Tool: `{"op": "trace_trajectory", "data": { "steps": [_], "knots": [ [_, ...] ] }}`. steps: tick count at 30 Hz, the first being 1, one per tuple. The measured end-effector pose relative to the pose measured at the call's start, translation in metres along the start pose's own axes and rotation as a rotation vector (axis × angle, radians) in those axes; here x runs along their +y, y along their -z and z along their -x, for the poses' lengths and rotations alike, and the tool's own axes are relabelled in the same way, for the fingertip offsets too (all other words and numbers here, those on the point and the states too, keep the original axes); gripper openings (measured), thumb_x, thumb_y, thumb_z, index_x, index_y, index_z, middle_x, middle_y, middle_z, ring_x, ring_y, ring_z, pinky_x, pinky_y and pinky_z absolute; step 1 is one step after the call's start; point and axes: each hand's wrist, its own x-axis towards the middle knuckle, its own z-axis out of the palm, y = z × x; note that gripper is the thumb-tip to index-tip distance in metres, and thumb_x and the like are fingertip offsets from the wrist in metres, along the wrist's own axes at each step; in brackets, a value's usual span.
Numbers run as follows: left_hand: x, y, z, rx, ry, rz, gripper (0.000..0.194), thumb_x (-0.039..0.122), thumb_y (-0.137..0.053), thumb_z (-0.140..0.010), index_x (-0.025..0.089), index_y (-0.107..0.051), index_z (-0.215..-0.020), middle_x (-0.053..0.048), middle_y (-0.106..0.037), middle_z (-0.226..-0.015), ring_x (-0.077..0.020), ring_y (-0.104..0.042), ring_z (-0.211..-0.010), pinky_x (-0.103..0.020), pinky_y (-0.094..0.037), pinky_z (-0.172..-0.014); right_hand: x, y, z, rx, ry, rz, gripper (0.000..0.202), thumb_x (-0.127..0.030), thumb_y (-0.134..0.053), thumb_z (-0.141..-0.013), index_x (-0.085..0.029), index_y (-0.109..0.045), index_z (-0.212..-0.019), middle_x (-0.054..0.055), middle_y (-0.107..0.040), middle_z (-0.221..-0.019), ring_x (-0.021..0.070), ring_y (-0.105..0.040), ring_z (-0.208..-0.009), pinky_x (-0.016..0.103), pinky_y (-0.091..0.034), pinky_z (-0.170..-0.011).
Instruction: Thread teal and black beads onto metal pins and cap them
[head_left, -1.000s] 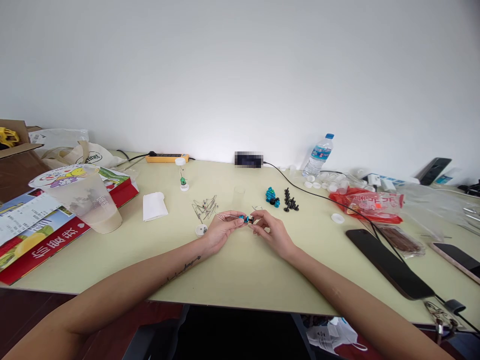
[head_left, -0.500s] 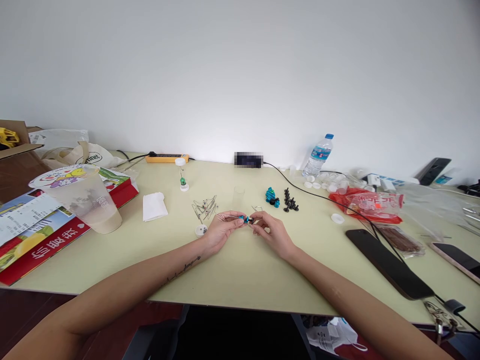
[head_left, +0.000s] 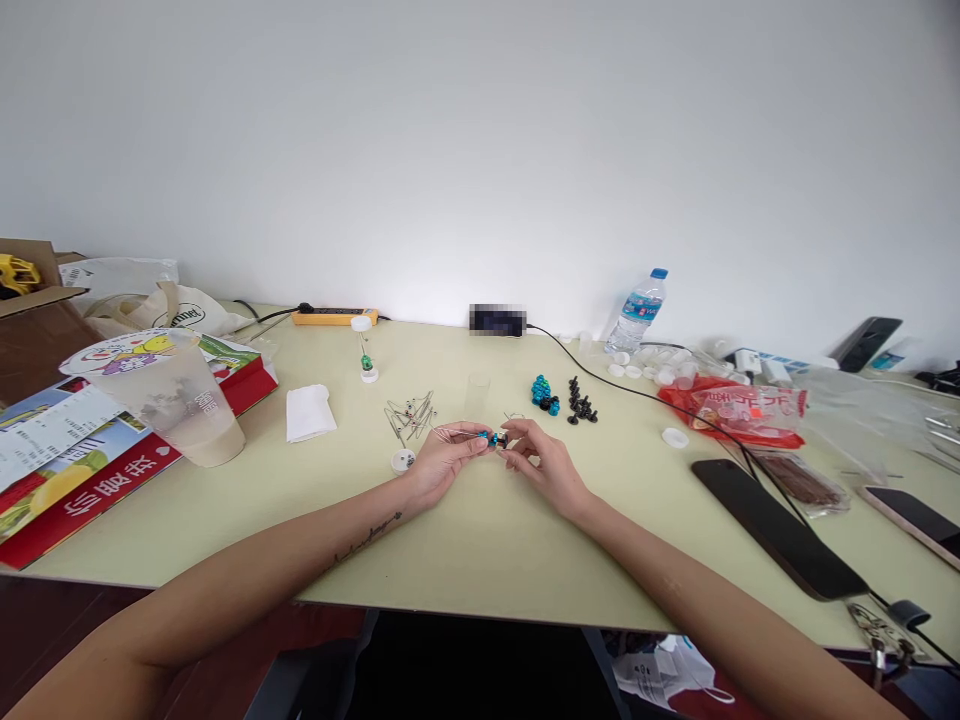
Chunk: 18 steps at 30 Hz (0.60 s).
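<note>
Over the middle of the desk, my left hand [head_left: 448, 459] pinches a small blue piece with a black end [head_left: 496, 440]; thin metal wire sticks out by its fingers. My right hand [head_left: 547, 465] is at the black end, thumb and forefinger slightly parted around it. Whether they touch it is hard to see. Just beyond stands a clear plastic tube [head_left: 477, 397]. To the left lie several bent metal wires [head_left: 410, 415] and a white cap [head_left: 403, 460] with tiny parts inside. Blue pieces [head_left: 544, 394] and black pieces [head_left: 580, 401] are heaped at the right.
An assembled piece with green beads [head_left: 366, 362] stands near an orange power strip [head_left: 334, 317]. At left are a drink cup [head_left: 176, 400] and folded tissue [head_left: 310, 413]. A water bottle [head_left: 637, 312], white caps [head_left: 624, 370], red packet [head_left: 739, 410] and black phone [head_left: 776, 525] are right.
The fingers of my right hand have loosened and parted around the black end, which shows more now. My left hand keeps its hold in the same place.
</note>
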Motion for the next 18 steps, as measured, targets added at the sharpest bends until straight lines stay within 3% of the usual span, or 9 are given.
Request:
{"op": "trace_trajectory", "data": {
  "steps": [4,18],
  "knots": [
    [0.0001,0.0001,0.0001,-0.006,0.002,-0.003,0.027,0.017,-0.075,-0.064,0.011,-0.068,-0.089,-0.009,-0.069,-0.087,-0.0177,-0.061,-0.090,-0.036,-0.040,-0.096,-0.0006,0.0002,0.0000,-0.016,-0.004,0.013,0.015,-0.030,-0.044,-0.090,-0.022,-0.048,-0.102,0.003,-0.060,-0.085,0.0127,-0.060,-0.061,0.028,-0.052,-0.060],
    [-0.0005,0.0004,-0.0003,-0.003,0.003,-0.001,0.026,0.017,-0.075,-0.065,0.012,-0.068,-0.089,-0.008,-0.069,-0.086,-0.0166,-0.061,-0.088,-0.035,-0.042,-0.094,-0.0008,0.0007,0.0001,-0.006,-0.004,-0.010,0.019,-0.030,-0.046,-0.089,-0.023,-0.045,-0.106,0.004,-0.059,-0.090,0.0124,-0.060,-0.062,0.027,-0.051,-0.060]
  ]
}}
